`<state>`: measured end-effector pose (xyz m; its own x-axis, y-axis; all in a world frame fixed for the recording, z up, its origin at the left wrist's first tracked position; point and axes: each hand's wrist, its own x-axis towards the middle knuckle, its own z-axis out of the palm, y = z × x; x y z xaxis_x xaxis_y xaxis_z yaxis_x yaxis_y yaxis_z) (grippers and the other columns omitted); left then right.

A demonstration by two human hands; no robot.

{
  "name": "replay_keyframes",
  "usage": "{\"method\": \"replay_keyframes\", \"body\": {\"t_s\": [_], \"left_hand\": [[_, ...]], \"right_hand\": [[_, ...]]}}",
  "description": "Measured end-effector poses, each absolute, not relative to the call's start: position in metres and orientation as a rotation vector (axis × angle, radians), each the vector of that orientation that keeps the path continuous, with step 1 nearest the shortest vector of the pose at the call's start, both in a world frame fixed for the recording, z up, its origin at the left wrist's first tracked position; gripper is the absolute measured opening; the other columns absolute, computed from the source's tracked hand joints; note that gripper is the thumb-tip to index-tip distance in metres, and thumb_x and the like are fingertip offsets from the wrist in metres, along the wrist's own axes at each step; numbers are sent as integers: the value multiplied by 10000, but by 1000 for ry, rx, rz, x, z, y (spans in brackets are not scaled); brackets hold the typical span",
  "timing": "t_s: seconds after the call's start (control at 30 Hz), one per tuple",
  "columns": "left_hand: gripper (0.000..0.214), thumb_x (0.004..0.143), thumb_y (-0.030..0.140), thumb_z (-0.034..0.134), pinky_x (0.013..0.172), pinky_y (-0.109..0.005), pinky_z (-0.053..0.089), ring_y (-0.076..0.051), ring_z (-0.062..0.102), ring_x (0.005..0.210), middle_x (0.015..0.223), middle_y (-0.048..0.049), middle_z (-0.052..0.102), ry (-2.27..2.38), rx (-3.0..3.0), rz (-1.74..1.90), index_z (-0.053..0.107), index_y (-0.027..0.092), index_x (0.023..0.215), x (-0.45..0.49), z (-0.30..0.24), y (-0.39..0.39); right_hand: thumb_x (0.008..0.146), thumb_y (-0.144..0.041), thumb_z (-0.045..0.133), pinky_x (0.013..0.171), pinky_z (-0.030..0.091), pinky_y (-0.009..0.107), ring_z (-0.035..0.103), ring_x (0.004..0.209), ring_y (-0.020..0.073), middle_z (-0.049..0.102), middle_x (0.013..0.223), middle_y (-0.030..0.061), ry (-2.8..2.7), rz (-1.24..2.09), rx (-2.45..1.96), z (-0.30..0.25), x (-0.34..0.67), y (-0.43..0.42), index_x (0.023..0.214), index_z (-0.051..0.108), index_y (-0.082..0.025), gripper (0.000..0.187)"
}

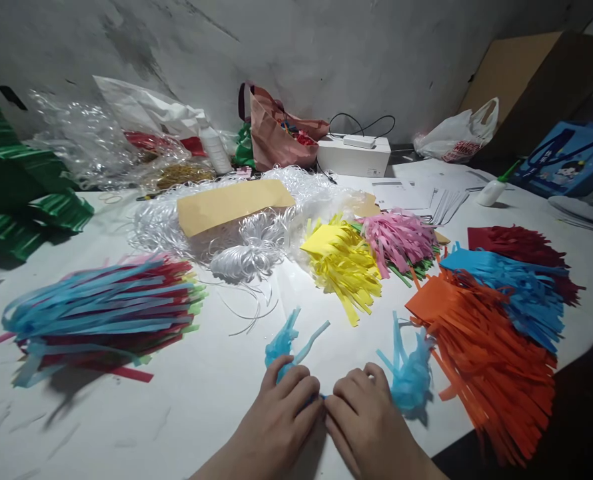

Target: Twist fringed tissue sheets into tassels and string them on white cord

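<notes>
1. Hands first: left hand (281, 413) and right hand (364, 417) sit knuckle to knuckle at the near edge of the worktop (186, 400), both curled nearly shut, fingers pinching the middle of a blue paper fringe strip (282, 347). One frayed end sticks up past the left hand; the other end bunches out by the right hand (409, 377). Mid section hidden under the fingers, so I can't tell if it's twisted or folded there. Pinching at the centre prob. keeps the loose ends free on both sides.
2. Worktop: white, wide, lit from above, w/ scuffs and shadows near the front.
3. Biggest pile: mixed blue/red/pink cut strips (101, 313) at left, lying flat, well apart from the hands.
4. Orange fringe sheets (481, 353) at right, just beside the bunched blue end; blue fringe sheets (516, 293) overlap them, dark red ones (521, 243) behind.
5. Yellow fringe (344, 263) and pink fringe (396, 237) in the middle, sorted by colour, in reach.
6. White plastic strands (246, 253) w/ a tan envelope (234, 203) on top.
7. Rear: green folded paper (21, 193), clear bags, brown bag (276, 137), white box (354, 157), glue bottle (494, 190), against a grey marked wall.
</notes>
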<state>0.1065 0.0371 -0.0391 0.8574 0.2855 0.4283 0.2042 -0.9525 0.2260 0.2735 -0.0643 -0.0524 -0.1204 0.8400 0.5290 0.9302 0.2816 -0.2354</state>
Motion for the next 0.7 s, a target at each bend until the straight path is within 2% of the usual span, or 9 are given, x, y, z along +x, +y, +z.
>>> {"method": "replay_keyframes", "body": {"t_s": [0.17,0.3,0.43,0.57,0.7], "left_hand": [[162,864,90,519,888,-407,372,-203,564,823,852,-14,657,408,2705,686,607,226,862,107,-41,42],[227,861,61,504,924,-433,348,-216,574,865,893,-15,683,373,2716,672,628,241,920,105,-43,42],[245,881,39,473,890,-427,353,-208,564,865,885,-11,667,414,2622,711,616,238,871,102,-45,41],[204,903,89,518,821,-392,388,-201,558,859,887,-9,655,497,2536,682,613,242,806,98,-40,37],[218,939,142,492,843,-415,388,-212,571,861,884,-21,668,611,2566,673,624,242,797,100,-39,30]], "right_hand": [[906,-58,476,879,337,409,488,690,189,540,687,2,-2011,-333,-1590,-57,264,-60,729,514,-200,230],[901,-63,484,886,340,403,502,705,189,552,700,2,-2002,-314,-1586,-57,265,-59,752,530,-195,204],[878,-42,477,930,324,411,507,726,188,567,716,0,-2025,-313,-1629,-57,280,-68,755,533,-199,207],[923,-49,446,954,302,426,526,775,195,597,761,9,-1966,-270,-1674,-59,303,-83,811,562,-199,220],[968,-77,426,945,295,429,530,795,197,598,800,11,-1882,-171,-1693,-60,312,-90,828,565,-206,236]]}}
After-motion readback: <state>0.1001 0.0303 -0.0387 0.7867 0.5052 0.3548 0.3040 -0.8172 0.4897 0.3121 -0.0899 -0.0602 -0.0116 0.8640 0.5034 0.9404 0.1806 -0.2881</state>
